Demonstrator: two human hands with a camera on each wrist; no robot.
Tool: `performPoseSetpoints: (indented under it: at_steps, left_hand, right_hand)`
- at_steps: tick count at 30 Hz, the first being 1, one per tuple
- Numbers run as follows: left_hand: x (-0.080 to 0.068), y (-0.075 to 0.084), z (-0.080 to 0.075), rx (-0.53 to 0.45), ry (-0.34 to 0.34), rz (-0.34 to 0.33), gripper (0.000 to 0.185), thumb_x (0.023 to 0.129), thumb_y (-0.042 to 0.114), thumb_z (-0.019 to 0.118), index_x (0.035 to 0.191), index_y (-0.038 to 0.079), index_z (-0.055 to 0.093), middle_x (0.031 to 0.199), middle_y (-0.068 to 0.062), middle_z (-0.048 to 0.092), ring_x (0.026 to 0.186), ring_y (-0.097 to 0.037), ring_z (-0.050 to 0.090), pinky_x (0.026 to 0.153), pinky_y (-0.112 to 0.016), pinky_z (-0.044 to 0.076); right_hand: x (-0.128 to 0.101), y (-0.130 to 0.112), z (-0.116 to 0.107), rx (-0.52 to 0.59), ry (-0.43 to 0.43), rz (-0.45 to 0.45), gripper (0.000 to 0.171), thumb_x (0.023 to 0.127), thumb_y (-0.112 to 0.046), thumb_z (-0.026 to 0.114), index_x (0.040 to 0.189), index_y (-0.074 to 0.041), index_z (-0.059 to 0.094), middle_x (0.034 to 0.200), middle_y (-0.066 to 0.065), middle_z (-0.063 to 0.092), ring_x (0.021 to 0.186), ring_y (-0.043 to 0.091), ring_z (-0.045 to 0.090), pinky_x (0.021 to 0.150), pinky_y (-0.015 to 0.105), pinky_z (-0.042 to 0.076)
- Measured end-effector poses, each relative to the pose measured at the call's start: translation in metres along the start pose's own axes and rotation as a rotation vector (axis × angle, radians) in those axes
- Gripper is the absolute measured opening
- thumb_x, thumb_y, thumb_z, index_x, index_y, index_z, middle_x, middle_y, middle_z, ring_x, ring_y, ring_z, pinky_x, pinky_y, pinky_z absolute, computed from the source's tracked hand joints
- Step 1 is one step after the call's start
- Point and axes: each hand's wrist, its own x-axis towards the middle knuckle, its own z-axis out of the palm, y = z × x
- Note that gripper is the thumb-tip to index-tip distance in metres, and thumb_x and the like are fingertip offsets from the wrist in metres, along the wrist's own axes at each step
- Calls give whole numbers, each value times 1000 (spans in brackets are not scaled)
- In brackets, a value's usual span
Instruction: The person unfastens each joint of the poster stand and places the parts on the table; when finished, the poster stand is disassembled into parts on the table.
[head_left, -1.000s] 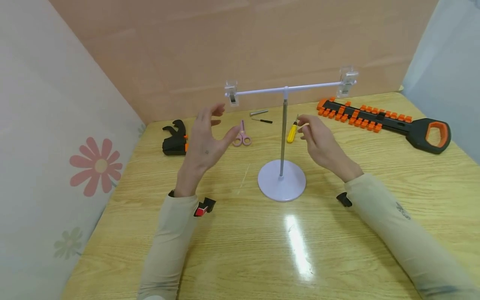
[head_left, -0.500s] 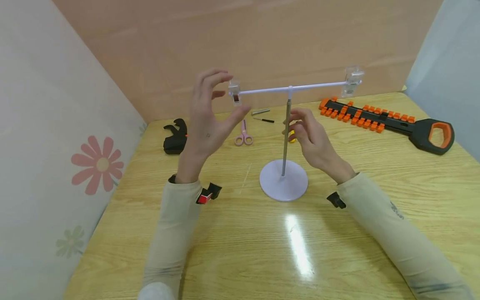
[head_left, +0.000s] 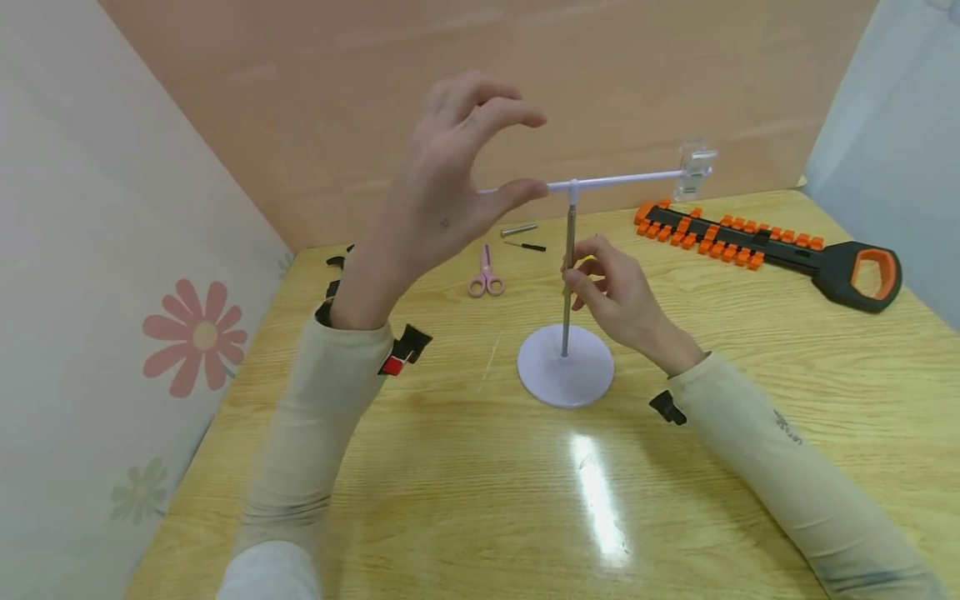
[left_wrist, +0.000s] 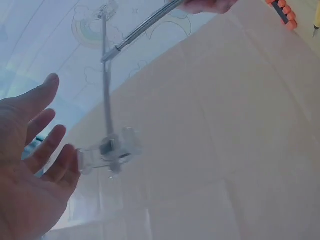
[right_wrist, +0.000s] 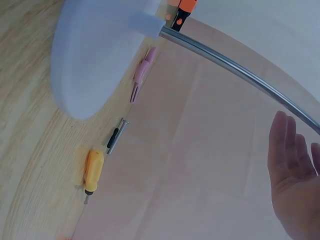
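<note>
A table-top clip stand (head_left: 566, 379) stands upright, with a round white base, a metal pole and a white crossbar bearing a clear clip at each end. My right hand (head_left: 626, 300) is at the pole, thumb in front and fingers curled behind it; several of its fingers (right_wrist: 282, 150) show beside the pole in the right wrist view. My left hand (head_left: 450, 183) is raised at the crossbar's left end, thumb and fingers spread with nothing between them. It hides the left clip in the head view; in the left wrist view its fingertips are right at that clear clip (left_wrist: 112, 152).
Behind the stand lie pink scissors (head_left: 486, 275), a metal bolt (head_left: 519, 229), a small black screwdriver (head_left: 532, 247) and a yellow screwdriver (right_wrist: 93, 171). An orange-and-black rack with a handle (head_left: 772, 250) lies at right. A black clamp (head_left: 335, 275) is partly hidden behind my left arm.
My left hand has risen and moved right, now in front of the crossbar's left end. My right hand has moved left from beside the yellow screwdriver to the pole. The stand has stayed put.
</note>
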Motion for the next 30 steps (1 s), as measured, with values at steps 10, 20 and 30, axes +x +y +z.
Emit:
performPoseSetpoints:
  at_steps: [10, 20, 30]
  left_hand:
    - [41, 6, 0, 16, -453, -77, 46, 82, 28, 74, 123, 11, 61, 117, 0, 54, 106, -12, 48, 84, -21, 39]
    - [59, 0, 5, -86, -645, -105, 40, 82, 16, 75, 118, 7, 62, 108, 0, 59, 93, -10, 53, 81, -19, 42]
    - [69, -1, 0, -143, -835, -153, 31, 86, 9, 70, 116, 7, 63, 98, 1, 59, 84, -8, 58, 76, -19, 47]
  right_hand:
    - [-2, 0, -1, -67, -2, -22, 11, 88, 11, 57, 98, 7, 52, 83, 9, 58, 67, 17, 59, 52, 30, 53]
    - [-3, 2, 0, -83, -21, -56, 12, 87, 12, 58, 96, 6, 52, 77, 14, 60, 65, 19, 60, 51, 36, 54]
    - [-1, 0, 3, -111, -46, -68, 16, 84, 12, 62, 95, 4, 53, 78, 12, 62, 63, 16, 62, 53, 24, 53]
